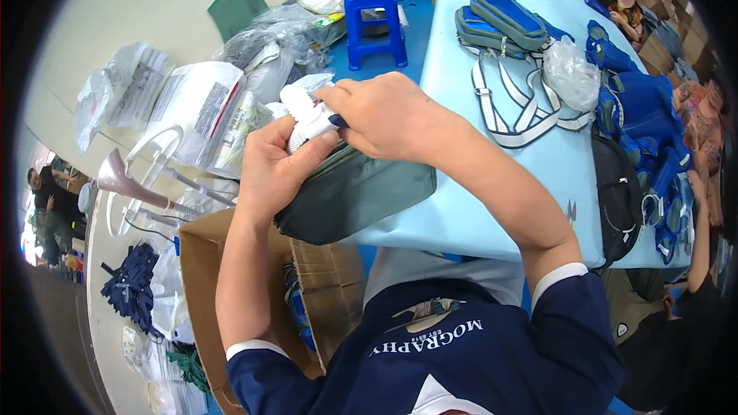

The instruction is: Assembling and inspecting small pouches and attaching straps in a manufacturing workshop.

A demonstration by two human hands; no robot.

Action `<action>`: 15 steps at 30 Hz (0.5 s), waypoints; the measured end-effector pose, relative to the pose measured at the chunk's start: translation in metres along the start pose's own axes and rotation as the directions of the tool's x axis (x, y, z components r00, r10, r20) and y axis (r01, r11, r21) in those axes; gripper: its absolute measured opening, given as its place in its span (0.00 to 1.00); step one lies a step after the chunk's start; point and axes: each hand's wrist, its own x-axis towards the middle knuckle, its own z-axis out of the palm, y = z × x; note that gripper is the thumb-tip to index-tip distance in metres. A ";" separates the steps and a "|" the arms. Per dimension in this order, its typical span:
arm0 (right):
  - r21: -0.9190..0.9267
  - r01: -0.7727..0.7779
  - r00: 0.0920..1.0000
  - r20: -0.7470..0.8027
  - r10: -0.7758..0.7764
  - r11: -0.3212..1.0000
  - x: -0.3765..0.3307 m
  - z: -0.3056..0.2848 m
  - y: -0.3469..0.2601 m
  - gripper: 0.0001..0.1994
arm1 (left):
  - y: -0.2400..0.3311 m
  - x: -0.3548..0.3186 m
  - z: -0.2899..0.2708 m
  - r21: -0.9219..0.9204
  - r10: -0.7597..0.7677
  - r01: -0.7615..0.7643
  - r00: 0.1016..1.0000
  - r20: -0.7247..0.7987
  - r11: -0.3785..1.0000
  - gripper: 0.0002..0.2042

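Observation:
Both my hands are closed on a folded bundle of white webbing strap point(309, 124) with a dark navy edge. My left hand point(275, 161) pinches it from the left, thumb along its lower side. From the right, my right hand point(396, 117) grips the bundle with bent fingers. Right below the hands is a dark grey-green fabric bag point(361, 194), lying partly over the table's left edge. My hands hide its upper part, and I cannot tell whether the strap is joined to it.
On the light blue table point(469, 215) lie blue-and-grey bags point(503, 23), loose white straps point(523, 138), a clear plastic bag point(571, 73) and small scissors point(571, 211). An open cardboard box point(204, 292) stands at lower left, a blue stool point(374, 23) beyond. Other people sit along the right.

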 end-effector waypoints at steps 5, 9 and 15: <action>0.315 -0.070 0.994 0.098 0.041 0.946 0.000 -0.008 -0.001 0.24 | -0.004 0.000 -0.003 0.044 -0.027 0.028 1.000 -0.015 0.999 0.11; 0.648 -0.122 0.977 0.210 -0.022 0.752 0.001 -0.017 0.018 0.24 | -0.003 -0.005 -0.001 0.011 0.021 -0.021 1.000 -0.003 1.000 0.13; 0.718 -0.369 0.916 0.389 0.099 0.590 -0.002 -0.017 0.021 0.20 | -0.009 -0.002 -0.011 -0.006 -0.113 0.115 0.985 0.134 0.993 0.13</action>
